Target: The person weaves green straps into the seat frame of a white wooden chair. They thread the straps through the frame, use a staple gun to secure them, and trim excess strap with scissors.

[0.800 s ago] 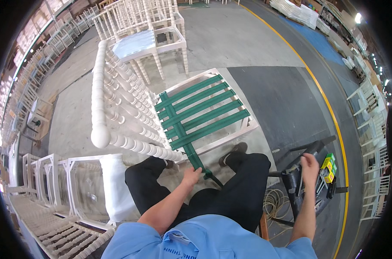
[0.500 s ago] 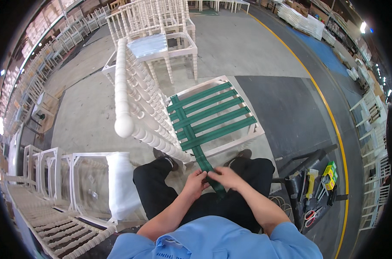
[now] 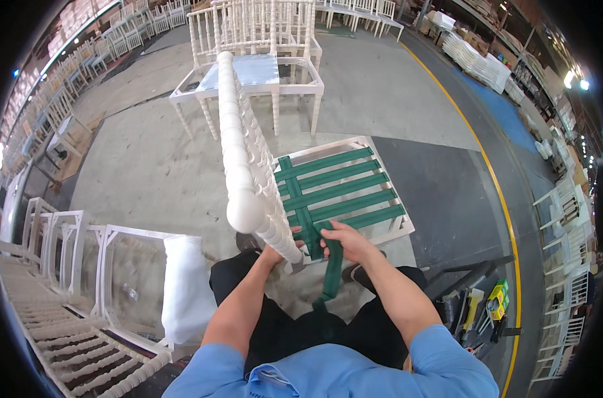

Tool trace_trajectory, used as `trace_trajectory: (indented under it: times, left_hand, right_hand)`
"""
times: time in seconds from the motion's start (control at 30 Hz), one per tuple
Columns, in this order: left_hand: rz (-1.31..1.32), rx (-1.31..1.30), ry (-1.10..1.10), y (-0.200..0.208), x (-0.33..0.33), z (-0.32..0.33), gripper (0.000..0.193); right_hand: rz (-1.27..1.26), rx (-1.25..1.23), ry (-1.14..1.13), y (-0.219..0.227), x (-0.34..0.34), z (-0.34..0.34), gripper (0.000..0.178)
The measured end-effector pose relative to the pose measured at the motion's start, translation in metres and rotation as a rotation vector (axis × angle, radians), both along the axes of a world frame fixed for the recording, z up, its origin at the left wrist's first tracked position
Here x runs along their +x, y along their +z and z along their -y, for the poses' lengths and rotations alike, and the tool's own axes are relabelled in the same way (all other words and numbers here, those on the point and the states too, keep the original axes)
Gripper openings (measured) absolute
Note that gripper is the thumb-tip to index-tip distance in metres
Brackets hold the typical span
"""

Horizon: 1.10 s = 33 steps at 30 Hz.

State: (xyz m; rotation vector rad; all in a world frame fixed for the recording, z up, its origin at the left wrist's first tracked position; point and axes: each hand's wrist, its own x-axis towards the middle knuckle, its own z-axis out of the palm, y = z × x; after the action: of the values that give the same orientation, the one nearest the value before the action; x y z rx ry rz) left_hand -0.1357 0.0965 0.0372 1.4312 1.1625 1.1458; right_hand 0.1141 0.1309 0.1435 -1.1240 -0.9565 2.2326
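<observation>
A white wooden chair [image 3: 240, 174] with a beaded, turned back stands in front of me. Several green webbing straps [image 3: 341, 188] run across its open seat frame [image 3: 405, 227], crossed near the back by one more strap. The loose end of this webbing strap [image 3: 333, 268] hangs down toward my lap. My right hand [image 3: 350, 241] closes its fingers on the strap just past the near rail. Beside it, my left hand [image 3: 275, 252] pinches the same strap at the rail. The chair's back post partly hides the left hand.
A dark tool stand [image 3: 453, 302] at my right holds a yellow-handled tool [image 3: 474, 308] and a green-yellow box [image 3: 498, 300]. White chair frames [image 3: 102, 278] lie at my left, with a white wrapped bundle [image 3: 185, 288]. More white chairs [image 3: 258, 73] stand ahead.
Both hands have moved forward from above my lap to the seat's near rail. The strap, earlier stretched toward me, now bends at the rail with its end hanging down.
</observation>
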Motion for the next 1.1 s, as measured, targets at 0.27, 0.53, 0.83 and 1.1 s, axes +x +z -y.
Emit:
trace_trajectory:
  times: [0.27, 0.53, 0.83, 1.1]
  left_hand:
    - [0.313, -0.291, -0.023, -0.012, 0.019, -0.026, 0.112]
    - [-0.316, 0.184, 0.06, -0.03, 0.026, -0.033, 0.049]
    - [-0.47, -0.062, 0.086, -0.023, 0.028, -0.044, 0.031]
    - [-0.18, -0.251, 0.054, -0.046, 0.026, -0.051, 0.029]
  right_hand:
    - [-0.088, -0.041, 0.145, -0.019, -0.011, -0.009, 0.027]
    - [0.453, 0.246, 0.04, -0.02, 0.113, -0.036, 0.013]
    - [1.446, 1.123, 0.26, -0.078, 0.039, -0.113, 0.036]
    - [1.067, 0.919, 0.136, -0.053, 0.057, -0.114, 0.031]
